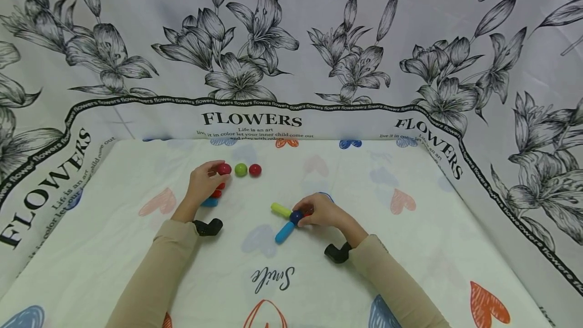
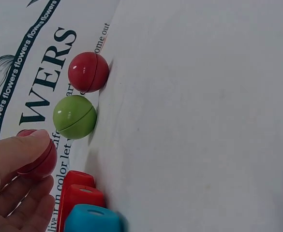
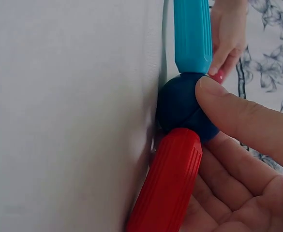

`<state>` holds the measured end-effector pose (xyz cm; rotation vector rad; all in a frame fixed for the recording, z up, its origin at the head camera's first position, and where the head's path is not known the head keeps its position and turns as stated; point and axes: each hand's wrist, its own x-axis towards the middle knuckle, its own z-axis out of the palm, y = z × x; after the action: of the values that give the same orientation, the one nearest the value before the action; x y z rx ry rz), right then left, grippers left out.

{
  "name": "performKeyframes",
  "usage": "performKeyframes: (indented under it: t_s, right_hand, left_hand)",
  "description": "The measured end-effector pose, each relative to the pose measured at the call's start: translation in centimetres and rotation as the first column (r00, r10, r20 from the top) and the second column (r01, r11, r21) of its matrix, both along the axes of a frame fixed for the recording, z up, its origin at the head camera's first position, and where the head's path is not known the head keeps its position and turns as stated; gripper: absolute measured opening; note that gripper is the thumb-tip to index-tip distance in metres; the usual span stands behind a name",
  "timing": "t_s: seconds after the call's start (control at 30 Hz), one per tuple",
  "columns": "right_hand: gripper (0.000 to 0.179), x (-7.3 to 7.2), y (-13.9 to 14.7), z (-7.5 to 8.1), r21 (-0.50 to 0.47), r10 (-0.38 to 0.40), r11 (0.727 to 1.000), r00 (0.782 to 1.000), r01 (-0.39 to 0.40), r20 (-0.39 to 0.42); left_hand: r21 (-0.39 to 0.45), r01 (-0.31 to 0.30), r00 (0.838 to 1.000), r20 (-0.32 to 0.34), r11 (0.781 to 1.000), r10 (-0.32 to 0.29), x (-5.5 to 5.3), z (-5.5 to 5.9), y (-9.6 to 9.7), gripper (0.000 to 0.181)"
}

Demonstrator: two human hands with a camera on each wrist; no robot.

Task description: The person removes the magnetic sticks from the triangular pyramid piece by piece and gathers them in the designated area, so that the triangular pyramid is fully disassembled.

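Heart-print cloth, left hand pinching red ball, right hand pinching blue ball

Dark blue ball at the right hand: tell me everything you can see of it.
The smooth, round, dark blue plastic-looking ball has a faint seam. A light-blue ribbed plastic stick and a red ribbed plastic stick meet it; a yellow-green plastic stick appears to as well. The right hand pinches and partly hides it, on or just above the white printed cloth.

Left grip: pinches red ball | green ball near second red ball | red pieces, blue piece
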<state>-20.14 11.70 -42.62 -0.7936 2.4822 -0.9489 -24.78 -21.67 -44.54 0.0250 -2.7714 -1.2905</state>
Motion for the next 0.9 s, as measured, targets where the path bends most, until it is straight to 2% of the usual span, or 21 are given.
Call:
performKeyframes:
  t_s: [0.4,0.6,0.9]
  right_hand:
    - [0.031,0.0,0.0,-0.3,-0.019,-0.022,1.000,0.999,0.023,0.024]
    - [0.031,-0.1,0.0,-0.3,-0.015,-0.030,0.999,0.999,0.030,0.030]
    - [0.031,-0.2,0.0,-0.4,-0.008,-0.033,0.999,0.999,0.033,0.024]
  left_hand:
    - [-0.058,-0.019,0.997,0.077,0.998,0.024,-1.5,-0.8,-0.2,0.050]
    - [-0.095,-0.019,0.996,0.086,0.995,0.027,-1.8,-1.2,-0.1,0.050]
    - [-0.127,0.003,0.995,0.100,0.992,0.010,-2.1,-1.0,0.0,0.051]
